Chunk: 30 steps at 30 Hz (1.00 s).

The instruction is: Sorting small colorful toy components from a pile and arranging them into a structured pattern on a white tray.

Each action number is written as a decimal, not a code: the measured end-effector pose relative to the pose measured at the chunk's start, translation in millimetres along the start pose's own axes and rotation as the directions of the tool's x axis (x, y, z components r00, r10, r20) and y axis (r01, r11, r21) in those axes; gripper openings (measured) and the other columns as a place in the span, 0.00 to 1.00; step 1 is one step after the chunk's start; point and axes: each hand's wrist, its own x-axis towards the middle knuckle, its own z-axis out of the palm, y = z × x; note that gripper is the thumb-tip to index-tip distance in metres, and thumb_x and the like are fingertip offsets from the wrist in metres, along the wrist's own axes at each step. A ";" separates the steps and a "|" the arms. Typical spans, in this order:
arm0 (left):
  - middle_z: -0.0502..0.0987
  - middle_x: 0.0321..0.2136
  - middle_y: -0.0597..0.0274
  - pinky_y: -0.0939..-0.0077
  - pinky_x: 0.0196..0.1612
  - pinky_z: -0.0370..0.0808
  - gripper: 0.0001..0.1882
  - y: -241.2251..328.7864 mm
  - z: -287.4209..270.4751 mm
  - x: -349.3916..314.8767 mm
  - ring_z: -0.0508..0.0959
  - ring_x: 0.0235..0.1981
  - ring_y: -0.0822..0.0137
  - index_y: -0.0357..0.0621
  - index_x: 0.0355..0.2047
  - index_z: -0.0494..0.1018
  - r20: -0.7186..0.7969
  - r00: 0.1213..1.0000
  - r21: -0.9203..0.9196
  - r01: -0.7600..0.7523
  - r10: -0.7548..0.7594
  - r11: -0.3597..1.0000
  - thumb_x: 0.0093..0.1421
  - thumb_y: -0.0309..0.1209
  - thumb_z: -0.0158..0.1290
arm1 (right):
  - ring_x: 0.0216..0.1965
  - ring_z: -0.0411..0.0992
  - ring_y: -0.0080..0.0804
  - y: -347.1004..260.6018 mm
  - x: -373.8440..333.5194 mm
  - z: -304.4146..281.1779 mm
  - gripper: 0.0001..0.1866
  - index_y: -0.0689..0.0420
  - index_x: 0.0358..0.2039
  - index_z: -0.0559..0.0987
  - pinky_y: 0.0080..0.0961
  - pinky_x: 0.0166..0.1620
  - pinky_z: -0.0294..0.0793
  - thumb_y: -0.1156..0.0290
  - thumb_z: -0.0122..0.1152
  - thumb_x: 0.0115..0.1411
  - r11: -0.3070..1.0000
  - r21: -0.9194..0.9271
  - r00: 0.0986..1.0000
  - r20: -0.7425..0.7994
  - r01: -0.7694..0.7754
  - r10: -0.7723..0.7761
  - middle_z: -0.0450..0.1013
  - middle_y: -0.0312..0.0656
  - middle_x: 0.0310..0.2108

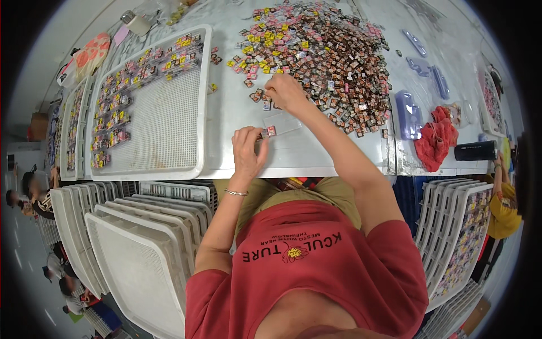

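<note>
My left hand [248, 150] is closed round the near-left end of a clear, shallow plastic box [287, 124] lying on the white table. A small pink-and-white square piece [271, 130] sits at that end, beside my fingertips. Further off, my right hand [287, 93] reaches to the near-left edge of a wide pile of small square pieces [339, 73], mostly dark, with some yellow and pink. Its fingertips are pinched together over the table; whatever is between them is hidden. A few loose pieces [257, 95] lie just beside and below these fingers.
To the left, a white mesh tray [169, 121] carries rows of bundled pieces. Purple plastic holders [409, 114], a red cloth [436, 141] and a black cylinder [476, 151] lie at the right. Stacked trays [132, 265] stand below the table. Other people work on both sides.
</note>
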 end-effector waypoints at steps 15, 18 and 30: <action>0.73 0.45 0.59 0.64 0.49 0.63 0.20 2.4 4.9 5.3 0.68 0.48 0.56 0.41 0.44 0.72 0.125 0.982 0.135 -0.156 0.139 0.978 0.50 0.29 0.59 | 0.37 0.73 0.45 18.4 17.6 1.3 0.09 0.58 0.31 0.79 0.37 0.38 0.73 0.77 0.57 0.46 0.982 -0.160 0.985 -0.122 0.104 -0.125 0.71 0.48 0.33; 0.73 0.45 0.60 0.64 0.48 0.63 0.20 -0.6 5.9 2.8 0.68 0.47 0.57 0.42 0.44 0.73 0.145 0.980 0.150 -0.157 0.136 0.976 0.49 0.30 0.60 | 0.35 0.72 0.43 11.9 -3.7 -21.7 0.08 0.58 0.29 0.80 0.35 0.37 0.73 0.74 0.59 0.45 0.994 0.094 0.997 -0.064 0.051 -0.045 0.71 0.46 0.31; 0.72 0.45 0.53 0.63 0.50 0.64 0.20 3.3 7.8 3.4 0.69 0.48 0.53 0.38 0.43 0.71 0.106 0.988 0.150 -0.129 0.114 0.980 0.47 0.27 0.59 | 0.31 0.72 0.44 -8.9 -91.1 16.3 0.04 0.58 0.25 0.79 0.37 0.35 0.73 0.77 0.57 0.47 0.937 0.323 0.981 -0.178 0.132 -0.076 0.71 0.44 0.25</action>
